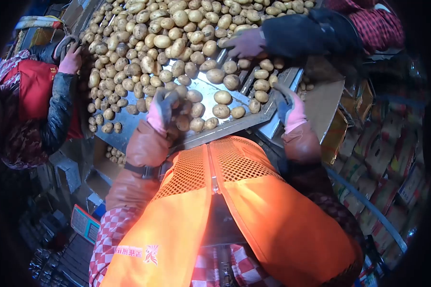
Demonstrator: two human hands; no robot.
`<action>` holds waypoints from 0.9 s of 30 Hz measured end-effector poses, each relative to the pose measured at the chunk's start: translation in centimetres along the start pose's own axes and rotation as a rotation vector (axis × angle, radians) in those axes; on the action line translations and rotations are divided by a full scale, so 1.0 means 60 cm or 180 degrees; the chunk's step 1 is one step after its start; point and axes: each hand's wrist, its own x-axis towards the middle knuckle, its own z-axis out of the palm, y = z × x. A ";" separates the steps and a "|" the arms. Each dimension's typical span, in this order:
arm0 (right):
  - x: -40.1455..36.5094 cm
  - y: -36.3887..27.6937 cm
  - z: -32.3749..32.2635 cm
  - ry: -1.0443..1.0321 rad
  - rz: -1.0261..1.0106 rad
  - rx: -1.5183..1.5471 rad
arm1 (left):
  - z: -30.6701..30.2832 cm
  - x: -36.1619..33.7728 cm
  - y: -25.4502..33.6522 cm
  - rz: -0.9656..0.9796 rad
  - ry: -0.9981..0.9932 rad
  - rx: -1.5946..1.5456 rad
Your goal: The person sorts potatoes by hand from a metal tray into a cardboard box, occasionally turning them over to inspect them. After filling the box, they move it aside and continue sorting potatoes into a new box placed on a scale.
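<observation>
Potatoes (163, 41) cover much of a metal sorting table (129, 128). My left hand (162, 109), in a pink and grey glove, is at the table's near edge with its fingers curled against potatoes; which one it holds, if any, I cannot make out. On the right, my right hand (291, 106), gloved the same way, reaches over the table's angled rim (268, 111). Its fingers are apart, beside a short row of potatoes (261, 85), and nothing shows in its palm.
A co-worker's gloved hand (246, 44) reaches in from the upper right. Another co-worker's hands (71, 58) are at the table's left side. An open cardboard box (321, 103) stands at the right, and a box with potatoes (115, 155) sits below the table's left edge.
</observation>
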 end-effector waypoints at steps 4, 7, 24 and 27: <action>-0.010 -0.017 0.053 -0.1197 -0.1400 -0.2274 | -0.037 -0.023 -0.017 -0.0445 -0.0198 -0.0849; -0.015 -0.041 0.125 -0.2145 -0.1227 -0.4510 | -0.049 -0.029 -0.028 -0.1040 -0.0049 -0.1237; -0.025 -0.042 0.049 -0.1813 -0.0835 -0.0250 | -0.070 -0.058 -0.087 -0.0603 -0.1382 -0.0928; -0.062 0.018 0.160 -0.2218 0.0534 0.0494 | -0.034 -0.112 -0.051 -0.0562 -0.1633 -0.0533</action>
